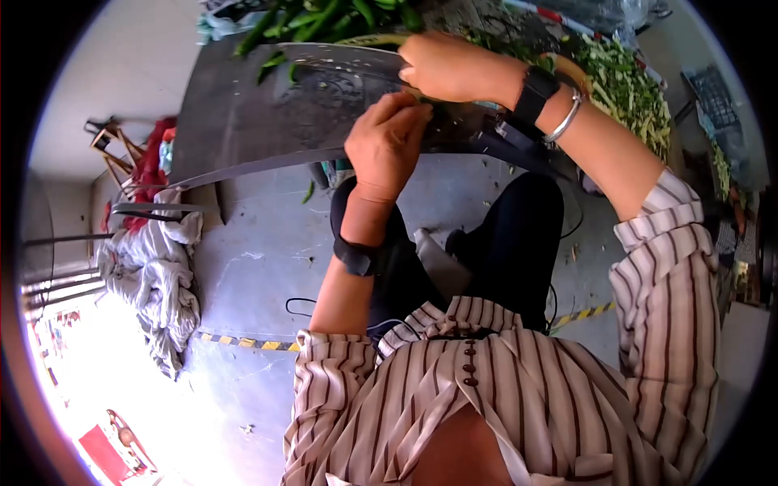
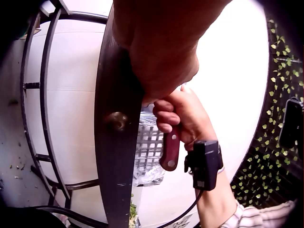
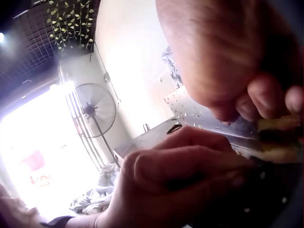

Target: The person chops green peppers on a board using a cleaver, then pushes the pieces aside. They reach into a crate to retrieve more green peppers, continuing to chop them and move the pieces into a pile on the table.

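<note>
In the head view, my right hand [image 1: 462, 69] is above the dark board [image 1: 235, 105]. Its fingers grip the knife's red handle [image 2: 171, 147], seen in the left wrist view. Close below and to the left, my left hand [image 1: 387, 146] has bent fingers, with thumb and fingertips drawn together at a yellow-green piece [image 3: 280, 149] seen in the right wrist view. The fingertips and their contact with the piece are partly hidden. Small green pieces [image 1: 293, 73] lie on the board near its far edge.
Whole green peppers [image 1: 316, 20] are heaped beyond the board. Chopped pale-green pieces [image 1: 620, 89] form a pile at the right. A grey cloth bundle [image 1: 162, 275] lies at the left, and a fan [image 3: 95, 110] stands in the background.
</note>
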